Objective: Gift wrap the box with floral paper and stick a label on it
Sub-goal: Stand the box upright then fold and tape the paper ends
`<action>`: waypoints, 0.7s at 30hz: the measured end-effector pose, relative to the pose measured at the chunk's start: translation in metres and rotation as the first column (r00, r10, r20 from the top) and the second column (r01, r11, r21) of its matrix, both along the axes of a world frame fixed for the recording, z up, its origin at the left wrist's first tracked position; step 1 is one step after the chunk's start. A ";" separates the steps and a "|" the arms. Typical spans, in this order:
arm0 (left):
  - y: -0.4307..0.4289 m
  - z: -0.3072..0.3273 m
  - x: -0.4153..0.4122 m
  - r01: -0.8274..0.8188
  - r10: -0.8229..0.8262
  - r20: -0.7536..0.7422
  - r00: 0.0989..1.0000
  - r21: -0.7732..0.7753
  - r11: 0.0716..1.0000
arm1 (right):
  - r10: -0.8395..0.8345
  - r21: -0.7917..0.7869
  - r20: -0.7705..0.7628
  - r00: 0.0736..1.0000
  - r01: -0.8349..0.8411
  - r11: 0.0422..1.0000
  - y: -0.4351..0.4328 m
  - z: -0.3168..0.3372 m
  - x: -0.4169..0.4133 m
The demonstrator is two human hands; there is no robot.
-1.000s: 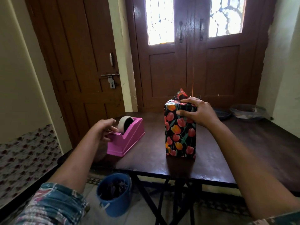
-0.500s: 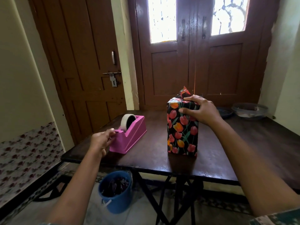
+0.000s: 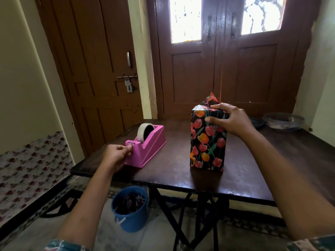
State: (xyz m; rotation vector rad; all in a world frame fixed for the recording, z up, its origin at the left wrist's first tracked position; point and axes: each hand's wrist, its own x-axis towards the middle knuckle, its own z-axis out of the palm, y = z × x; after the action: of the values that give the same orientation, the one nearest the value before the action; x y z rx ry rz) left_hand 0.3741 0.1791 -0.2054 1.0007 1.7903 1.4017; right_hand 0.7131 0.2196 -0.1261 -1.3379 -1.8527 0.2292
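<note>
A tall box wrapped in black paper with red and orange tulips stands upright on the dark wooden table. A loose paper flap sticks up at its top. My right hand grips the box's top, holding the folded paper down. Left of it sits a pink tape dispenser with a white tape roll. My left hand is at the dispenser's cutter end, pinching at the tape end with thumb and forefinger.
A blue bucket with dark scraps stands on the floor under the table's front left edge. A clear bowl and a dark plate sit at the table's far right. Wooden doors close off the back.
My left hand has moved from the tape roll down to the dispenser's cutter end and pinches there. My right hand has stayed on the box top. The camera has shifted slightly.
</note>
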 end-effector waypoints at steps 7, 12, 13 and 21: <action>0.001 0.018 -0.007 -0.041 -0.002 -0.473 0.881 -0.079 0.996 | -0.003 -0.012 0.025 1.000 0.004 1.000 0.003 0.001 0.003; 0.009 0.024 -0.010 -0.059 -0.036 -0.566 0.824 -0.148 0.987 | 0.006 -0.049 0.039 0.999 -0.004 0.999 0.005 0.005 0.006; 0.010 0.024 -0.012 -0.065 -0.045 -0.573 0.819 -0.169 0.983 | 0.022 -0.064 0.026 0.999 -0.020 0.998 0.005 0.007 0.007; -0.006 0.028 -0.021 0.140 -0.204 -0.433 0.878 -0.174 0.975 | 0.148 -0.165 -0.103 0.984 -0.164 0.973 0.010 0.016 0.007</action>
State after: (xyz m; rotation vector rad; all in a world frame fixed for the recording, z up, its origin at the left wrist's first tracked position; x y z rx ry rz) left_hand 0.3535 0.1727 -0.1778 1.4592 2.0273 0.9717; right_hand 0.7202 0.2300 -0.1098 -1.2746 -1.8974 0.5348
